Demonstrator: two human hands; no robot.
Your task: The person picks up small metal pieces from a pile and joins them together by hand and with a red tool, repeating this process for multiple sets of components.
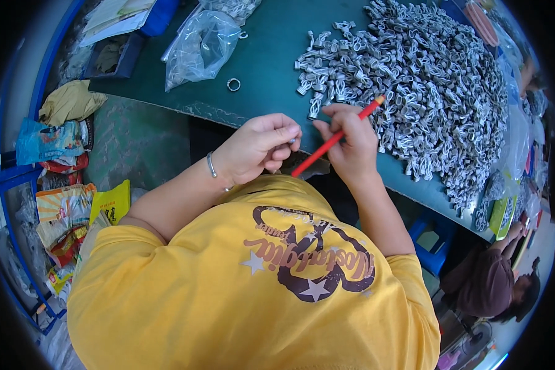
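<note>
My left hand (262,143) is in front of the table's near edge. Its fingers are pinched together around something small and greyish, mostly hidden, that I cannot make out. Close by on its right, my right hand (354,140) has a red pencil-like stick (369,110) with a yellowish tip lying across its bent fingers. The stick slants from the upper right down toward my body. Just beyond the right fingertips is a small grey-and-white looped part (315,106) at the border of a big pile of such parts (438,92); whether the fingers touch it is unclear.
The pile covers much of the green table (259,80). On its left are a clear plastic bag (203,46), a small ring (233,84) and a blue bin (114,57). Colourful packets (65,213) hang at far left. A blue stool (435,243) and another person (484,280) are at right.
</note>
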